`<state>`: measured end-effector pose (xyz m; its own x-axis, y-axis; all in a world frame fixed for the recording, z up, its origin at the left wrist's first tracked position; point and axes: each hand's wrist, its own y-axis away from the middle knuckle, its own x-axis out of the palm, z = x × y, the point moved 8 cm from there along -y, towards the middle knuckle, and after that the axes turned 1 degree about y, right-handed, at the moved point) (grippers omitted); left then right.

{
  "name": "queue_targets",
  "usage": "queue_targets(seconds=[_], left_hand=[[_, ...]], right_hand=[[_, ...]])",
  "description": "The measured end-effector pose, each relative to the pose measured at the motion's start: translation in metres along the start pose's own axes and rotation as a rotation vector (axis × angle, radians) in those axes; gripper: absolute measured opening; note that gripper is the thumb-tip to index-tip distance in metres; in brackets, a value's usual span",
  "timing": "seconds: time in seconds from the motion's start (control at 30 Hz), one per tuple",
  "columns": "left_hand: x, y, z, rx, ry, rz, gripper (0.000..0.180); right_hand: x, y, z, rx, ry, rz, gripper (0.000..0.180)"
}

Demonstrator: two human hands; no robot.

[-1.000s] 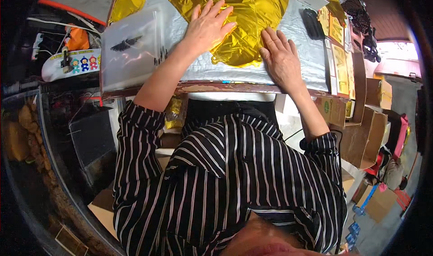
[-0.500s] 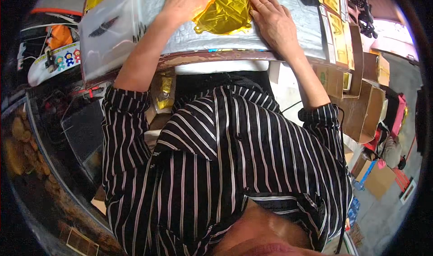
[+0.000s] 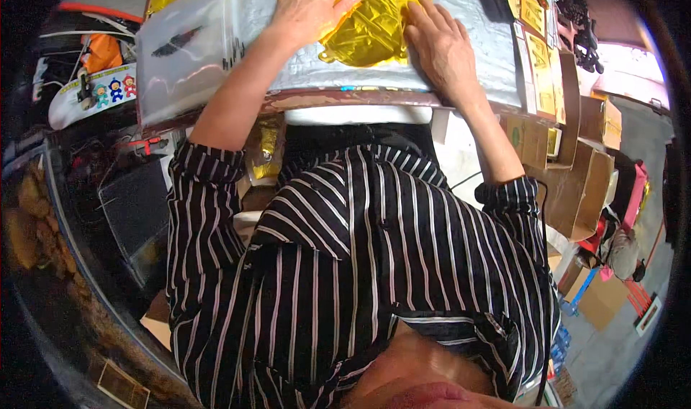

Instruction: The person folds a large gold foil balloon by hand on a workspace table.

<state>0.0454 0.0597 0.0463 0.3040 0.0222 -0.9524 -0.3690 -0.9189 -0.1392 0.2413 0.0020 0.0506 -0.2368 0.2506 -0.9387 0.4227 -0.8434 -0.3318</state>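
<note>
A shiny gold foil sheet, crumpled and with a scalloped near edge [image 3: 378, 34], lies on the silvery covered table top [image 3: 309, 74]. My left hand [image 3: 311, 9] rests on its left part, fingers spread and thumb stretched to the right. At the foil's right edge, my right hand [image 3: 443, 45] lies flat on the table with its fingers extended, the fingertips touching or just beside the foil. Neither hand grips anything. The far part of the foil runs out of the picture at the top.
Left of the foil stands a clear plastic sleeve [image 3: 180, 63] with a dark mark. Gold-printed packets [image 3: 536, 56] line the table's right end, with open cardboard boxes [image 3: 576, 186] beyond. A gold packet [image 3: 268, 150] sits below the table edge. A black cable [image 3: 543, 207] hangs at my right sleeve.
The whole view has shifted slightly, so the table, foil and hands appear a little lower and further right. Both hands keep nearly the same place on and beside the foil.
</note>
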Motion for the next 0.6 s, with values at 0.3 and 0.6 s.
queue_targets(seconds=[0.3, 0.6], left_hand=[[0.021, 0.002, 0.018, 0.019, -0.083, -0.071, 0.062], [0.011, -0.03, 0.097, -0.141, -0.07, -0.19, 0.053]], right_hand=[[0.011, 0.006, 0.032, -0.102, -0.222, 0.229, 0.052], [0.006, 0.005, 0.03, -0.095, -0.207, 0.242, 0.053]])
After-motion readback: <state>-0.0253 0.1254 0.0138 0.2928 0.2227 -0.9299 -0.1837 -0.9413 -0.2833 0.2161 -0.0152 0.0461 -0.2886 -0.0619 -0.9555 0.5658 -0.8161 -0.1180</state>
